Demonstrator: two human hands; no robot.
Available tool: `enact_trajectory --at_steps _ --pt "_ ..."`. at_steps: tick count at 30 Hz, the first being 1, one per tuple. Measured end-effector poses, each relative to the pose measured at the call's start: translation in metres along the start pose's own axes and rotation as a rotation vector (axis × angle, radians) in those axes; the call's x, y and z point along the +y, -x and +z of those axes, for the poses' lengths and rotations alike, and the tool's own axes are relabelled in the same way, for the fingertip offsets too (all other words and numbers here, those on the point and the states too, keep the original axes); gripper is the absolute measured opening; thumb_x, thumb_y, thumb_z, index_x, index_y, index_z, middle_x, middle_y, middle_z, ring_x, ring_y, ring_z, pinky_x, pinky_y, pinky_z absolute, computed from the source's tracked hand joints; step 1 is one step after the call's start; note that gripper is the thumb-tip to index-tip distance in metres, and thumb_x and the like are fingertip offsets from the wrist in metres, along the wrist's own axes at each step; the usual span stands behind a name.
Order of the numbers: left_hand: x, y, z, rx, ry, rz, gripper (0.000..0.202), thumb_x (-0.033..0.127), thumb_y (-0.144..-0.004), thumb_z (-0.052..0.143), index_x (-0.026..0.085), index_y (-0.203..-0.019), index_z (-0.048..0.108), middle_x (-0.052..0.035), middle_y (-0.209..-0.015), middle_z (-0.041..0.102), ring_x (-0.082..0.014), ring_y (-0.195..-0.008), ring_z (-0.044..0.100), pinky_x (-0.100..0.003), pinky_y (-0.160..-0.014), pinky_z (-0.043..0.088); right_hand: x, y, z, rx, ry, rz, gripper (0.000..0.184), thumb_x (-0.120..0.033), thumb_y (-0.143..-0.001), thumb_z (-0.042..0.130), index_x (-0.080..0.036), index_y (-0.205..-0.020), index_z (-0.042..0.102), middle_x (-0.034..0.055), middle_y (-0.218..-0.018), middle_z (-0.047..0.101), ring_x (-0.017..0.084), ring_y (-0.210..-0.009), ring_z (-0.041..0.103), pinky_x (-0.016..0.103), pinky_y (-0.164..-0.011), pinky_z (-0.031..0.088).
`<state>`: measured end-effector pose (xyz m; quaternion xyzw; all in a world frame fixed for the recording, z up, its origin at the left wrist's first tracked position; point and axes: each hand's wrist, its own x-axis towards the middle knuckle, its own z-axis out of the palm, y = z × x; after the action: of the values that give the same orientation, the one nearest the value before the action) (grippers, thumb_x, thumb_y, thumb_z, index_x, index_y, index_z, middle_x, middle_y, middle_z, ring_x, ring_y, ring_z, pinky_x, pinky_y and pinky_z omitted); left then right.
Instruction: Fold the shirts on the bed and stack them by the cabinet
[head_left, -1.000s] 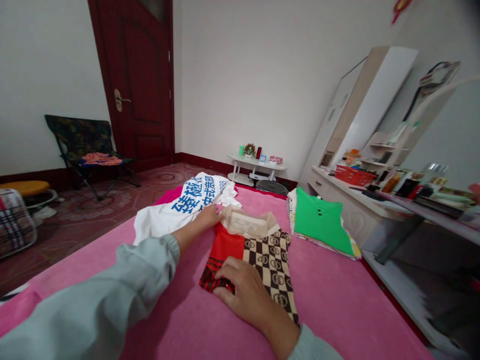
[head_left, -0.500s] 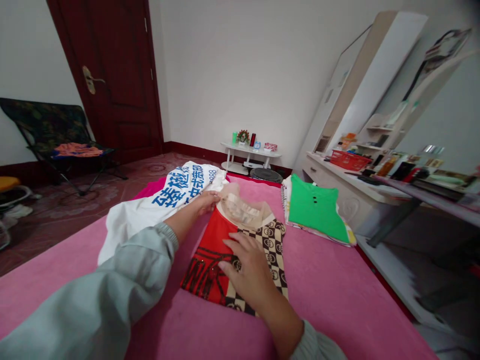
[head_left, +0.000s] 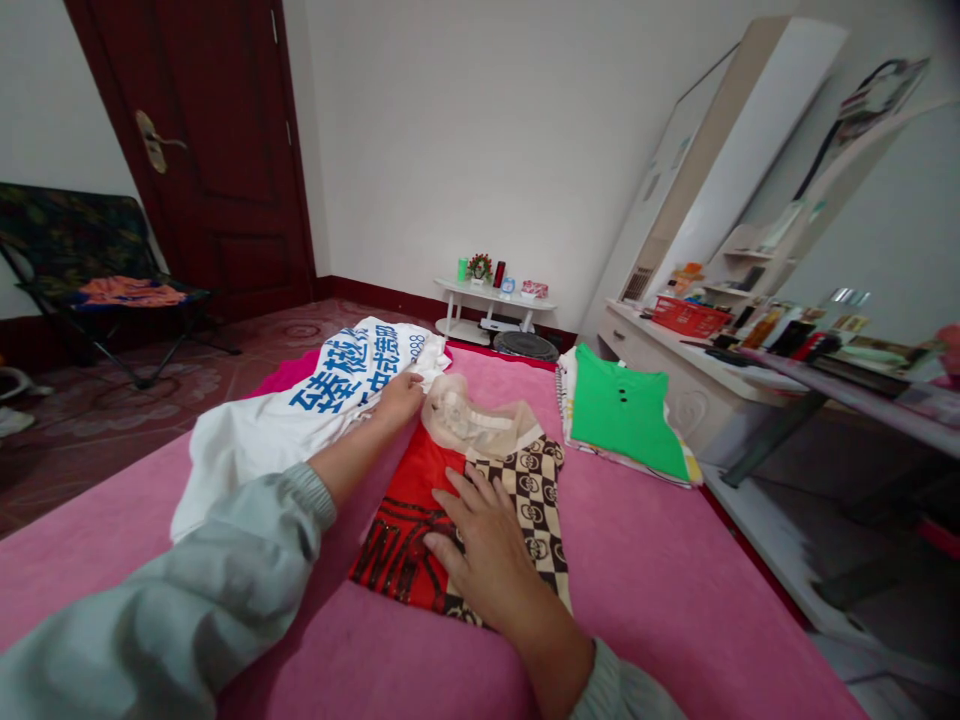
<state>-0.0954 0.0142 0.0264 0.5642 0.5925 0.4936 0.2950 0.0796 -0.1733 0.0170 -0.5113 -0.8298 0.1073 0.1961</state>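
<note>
A short folded top (head_left: 405,545), red with dark lettering on one side and checked in cream and brown on the other, lies on the pink bed cover (head_left: 652,590). Its sheer beige collar (head_left: 480,425) points away from me. My right hand (head_left: 487,545) rests on the front of the top, fingers spread. Beside the collar's left edge is my left hand (head_left: 403,398), close to a white T-shirt (head_left: 247,440) with blue characters. Its fingers are bent and partly hidden, so I cannot see whether they hold cloth.
To the right lies a stack of folded clothes topped by a green shirt (head_left: 622,410). Bright pink cloth (head_left: 289,372) shows behind the white T-shirt. A small white table (head_left: 487,293) stands beyond the bed, a cluttered dressing table (head_left: 660,345) on the right, a folding chair (head_left: 97,260) at left.
My left hand has shifted slightly left, from the collar's edge toward the white T-shirt. The sheer collar now lies more spread out. My right hand stays on the top; the view has turned a little.
</note>
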Motion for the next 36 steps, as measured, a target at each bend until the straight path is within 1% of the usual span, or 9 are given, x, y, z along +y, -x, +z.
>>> enact_trajectory --at_steps 4,8,11,19,23,26,29,32,36 --pt "0.015 0.046 -0.010 0.063 -0.140 0.358 0.023 0.016 -0.077 0.044 0.018 -0.087 0.064 -0.0034 -0.089 0.065 -0.0189 -0.086 0.060 -0.031 -0.081 0.045 0.001 0.000 0.002 0.009 -0.011 -0.004 0.045 -0.047 -0.090 0.051 -0.032 -0.132 0.052 0.0003 -0.149 0.040 0.025 -0.141 0.024 0.050 -0.115 0.013" --pt "0.034 0.082 -0.015 -0.200 -0.160 0.589 0.025 0.012 -0.077 0.038 0.018 -0.077 0.063 0.0001 -0.070 0.062 -0.0148 -0.067 0.058 -0.026 -0.070 0.045 0.001 -0.001 0.002 0.029 -0.017 -0.014 0.043 -0.045 -0.090 0.052 -0.030 -0.130 0.054 0.0023 -0.147 0.043 0.025 -0.140 0.026 0.050 -0.115 0.016" --pt "0.042 0.092 -0.011 -0.305 -0.175 0.740 0.027 0.013 -0.079 0.042 0.017 -0.088 0.067 -0.0044 -0.090 0.066 -0.0179 -0.086 0.060 -0.030 -0.082 0.045 0.000 -0.002 0.001 0.047 -0.014 -0.027 0.043 -0.044 -0.089 0.055 -0.029 -0.129 0.055 0.0037 -0.143 0.047 0.027 -0.138 0.029 0.051 -0.114 0.017" --pt "0.006 0.084 0.009 -0.518 -0.026 0.414 0.049 0.044 -0.094 0.036 0.015 -0.070 0.068 -0.0044 -0.073 0.067 -0.0167 -0.073 0.062 -0.028 -0.077 0.046 0.003 -0.002 0.005 0.170 -0.122 -0.066 0.029 -0.028 -0.083 0.062 -0.026 -0.112 0.066 0.0039 -0.128 0.060 0.025 -0.128 0.044 0.044 -0.109 0.031" --pt "-0.006 0.080 0.015 -0.496 -0.117 0.459 0.048 0.045 -0.092 0.040 0.016 -0.063 0.066 -0.0031 -0.069 0.064 -0.0161 -0.071 0.060 -0.027 -0.074 0.046 0.010 -0.012 -0.005 0.385 -0.257 -0.025 0.024 -0.016 -0.085 0.052 -0.022 -0.101 0.069 0.0056 -0.109 0.067 0.019 -0.105 0.059 0.035 -0.097 0.044" --pt "-0.009 0.078 0.021 -0.409 -0.190 0.463 0.038 0.039 -0.090 0.044 0.016 -0.067 0.065 -0.0023 -0.067 0.063 -0.0163 -0.068 0.059 -0.028 -0.070 0.046 0.019 -0.025 -0.019 0.505 -0.247 0.013 0.029 -0.019 -0.087 0.048 -0.020 -0.109 0.065 0.0077 -0.113 0.065 0.019 -0.108 0.058 0.034 -0.098 0.044" --pt "-0.011 0.076 0.024 -0.291 -0.200 0.468 0.019 0.029 -0.081 0.056 0.016 -0.091 0.066 -0.0043 -0.084 0.065 -0.0172 -0.074 0.060 -0.030 -0.071 0.050 0.033 -0.033 -0.022 0.443 -0.119 0.103 0.041 -0.025 -0.089 0.046 -0.015 -0.127 0.056 0.0118 -0.134 0.054 0.021 -0.125 0.049 0.037 -0.106 0.037" --pt "-0.015 0.071 0.024 -0.202 -0.288 0.574 0.044 0.028 -0.076 0.064 0.017 -0.118 0.058 -0.0103 -0.115 0.059 -0.0232 -0.102 0.059 -0.036 -0.089 0.049 0.046 -0.032 -0.015 0.239 0.060 0.218 0.052 -0.034 -0.090 0.045 -0.012 -0.138 0.045 0.0137 -0.148 0.039 0.025 -0.138 0.032 0.044 -0.113 0.025" --pt "-0.023 0.062 0.022 -0.219 -0.474 0.573 0.071 0.046 -0.076 0.066 0.015 -0.136 0.045 -0.0154 -0.146 0.038 -0.0303 -0.136 0.035 -0.041 -0.110 0.033 0.054 -0.023 -0.006 0.098 0.197 0.371 0.065 -0.050 -0.092 0.040 -0.010 -0.143 0.038 0.0159 -0.152 0.031 0.029 -0.142 0.022 0.051 -0.114 0.016"
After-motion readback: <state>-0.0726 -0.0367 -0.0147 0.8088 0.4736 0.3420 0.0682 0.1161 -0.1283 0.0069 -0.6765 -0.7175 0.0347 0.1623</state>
